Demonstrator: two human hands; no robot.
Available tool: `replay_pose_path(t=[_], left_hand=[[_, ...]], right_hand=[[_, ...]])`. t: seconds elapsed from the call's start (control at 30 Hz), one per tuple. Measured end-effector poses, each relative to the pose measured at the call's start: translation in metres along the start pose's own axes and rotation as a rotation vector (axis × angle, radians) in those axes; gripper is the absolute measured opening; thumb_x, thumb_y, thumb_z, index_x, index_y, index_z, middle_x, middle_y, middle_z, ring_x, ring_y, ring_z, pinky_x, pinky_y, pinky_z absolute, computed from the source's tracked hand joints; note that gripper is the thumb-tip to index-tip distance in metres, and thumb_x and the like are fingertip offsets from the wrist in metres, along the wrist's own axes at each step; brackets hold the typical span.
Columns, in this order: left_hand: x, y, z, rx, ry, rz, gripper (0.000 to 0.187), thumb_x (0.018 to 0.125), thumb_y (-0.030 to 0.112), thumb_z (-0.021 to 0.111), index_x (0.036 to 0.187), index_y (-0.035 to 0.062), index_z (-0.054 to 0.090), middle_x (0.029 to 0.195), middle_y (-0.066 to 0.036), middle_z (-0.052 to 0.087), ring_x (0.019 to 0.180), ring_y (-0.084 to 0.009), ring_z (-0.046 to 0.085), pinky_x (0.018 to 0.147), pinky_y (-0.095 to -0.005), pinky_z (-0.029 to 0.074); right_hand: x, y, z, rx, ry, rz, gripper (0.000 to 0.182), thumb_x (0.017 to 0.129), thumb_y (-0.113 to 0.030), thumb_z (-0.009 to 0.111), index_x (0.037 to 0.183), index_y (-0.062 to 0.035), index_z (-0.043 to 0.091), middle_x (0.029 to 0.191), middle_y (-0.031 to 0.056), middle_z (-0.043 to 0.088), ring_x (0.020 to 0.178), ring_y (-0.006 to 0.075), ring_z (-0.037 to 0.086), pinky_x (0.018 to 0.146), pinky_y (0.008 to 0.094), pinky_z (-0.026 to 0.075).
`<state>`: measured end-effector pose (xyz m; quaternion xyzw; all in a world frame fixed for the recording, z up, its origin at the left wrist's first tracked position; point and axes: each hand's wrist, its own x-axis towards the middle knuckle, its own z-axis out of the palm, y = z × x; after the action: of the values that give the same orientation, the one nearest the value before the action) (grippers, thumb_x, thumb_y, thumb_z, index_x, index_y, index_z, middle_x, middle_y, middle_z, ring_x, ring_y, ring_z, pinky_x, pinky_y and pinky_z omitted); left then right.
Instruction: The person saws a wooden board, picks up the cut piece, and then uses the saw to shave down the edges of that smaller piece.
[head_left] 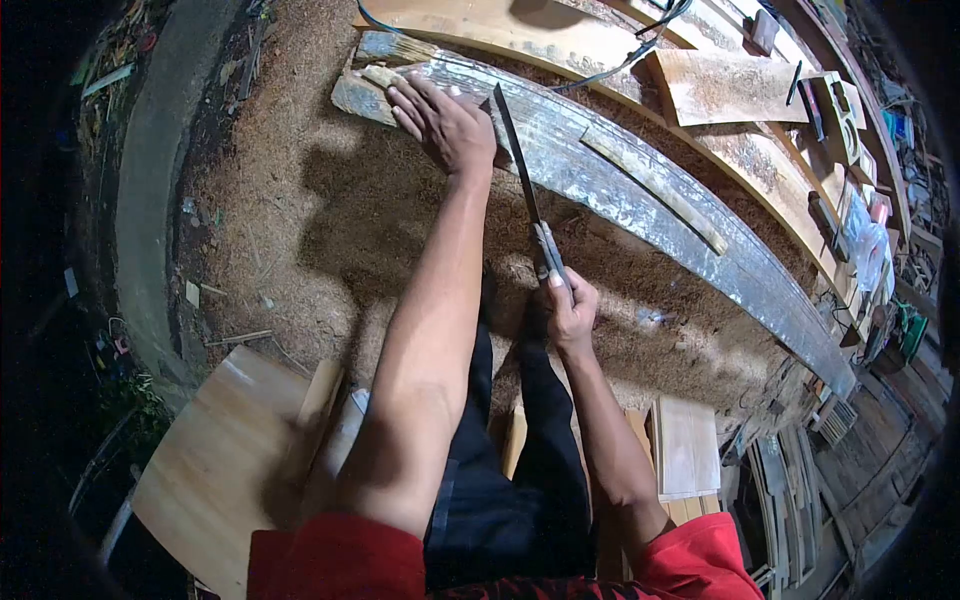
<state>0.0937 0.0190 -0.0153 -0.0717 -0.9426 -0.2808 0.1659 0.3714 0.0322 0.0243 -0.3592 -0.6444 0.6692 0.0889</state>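
My left hand (443, 118) rests near the left end of a long, curved, weathered plank (600, 175), fingers stretched out and pressed down on it. Close to those fingertips, a short light piece of wood (382, 77) lies on the plank. In my right hand (572, 312) is the grey handle of a long, narrow, dark-bladed tool (521, 160). Its blade points away from me and crosses over the plank just right of my left hand. Farther right, a thin wooden strip (655, 188) lies along the plank's top.
Beyond the plank are large pale boards (735, 90) with a dark cable (625, 65) across them. A clear plastic bag (872, 250) and small tools sit at the right. Sawdust (290, 220) covers the ground. Wooden panels (220, 430) stand beside my legs.
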Motion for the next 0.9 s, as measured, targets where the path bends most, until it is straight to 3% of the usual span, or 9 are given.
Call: replay_pose_path(t=[0.03,0.43,0.63,0.9], left_hand=[[0.0,0.001,0.002,0.02,-0.011,0.001,0.063,0.097,0.024,0.038,0.145,-0.0127,0.023,0.155,-0.029,0.019,0.148,-0.038,0.011,0.12,-0.0491,0.002],[0.003,-0.006,0.007,0.099,-0.005,0.035,0.063,0.092,0.023,0.044,0.141,-0.0146,0.031,0.153,-0.028,0.025,0.145,-0.0388,0.018,0.119,-0.0506,0.005],[0.001,-0.007,0.01,0.1,0.014,0.046,0.068,0.088,0.024,0.05,0.141,-0.0133,0.03,0.152,-0.03,0.026,0.145,-0.0405,0.019,0.119,-0.0515,0.006],[0.001,-0.007,0.009,0.096,-0.015,0.042,0.066,0.091,0.025,0.045,0.141,-0.0136,0.03,0.153,-0.03,0.024,0.145,-0.0406,0.018,0.119,-0.0513,0.005]], right_hand=[[0.0,-0.004,-0.002,-0.007,-0.025,-0.013,0.033,0.097,-0.026,0.053,0.073,-0.0032,0.053,0.063,-0.0064,0.041,0.059,0.0041,0.035,0.052,0.0248,0.026],[-0.006,0.002,0.0,0.031,-0.041,-0.005,0.033,0.098,-0.025,0.052,0.072,-0.0034,0.052,0.064,-0.0044,0.042,0.058,0.0056,0.035,0.052,0.0256,0.027],[-0.014,0.001,0.004,0.039,0.014,0.013,0.034,0.096,-0.023,0.057,0.069,-0.0044,0.047,0.063,-0.0056,0.037,0.06,0.0057,0.034,0.052,0.0266,0.027],[-0.008,0.006,0.004,0.083,0.013,0.03,0.034,0.096,-0.023,0.057,0.068,-0.0044,0.049,0.063,-0.0064,0.038,0.06,0.0049,0.034,0.051,0.026,0.027]])
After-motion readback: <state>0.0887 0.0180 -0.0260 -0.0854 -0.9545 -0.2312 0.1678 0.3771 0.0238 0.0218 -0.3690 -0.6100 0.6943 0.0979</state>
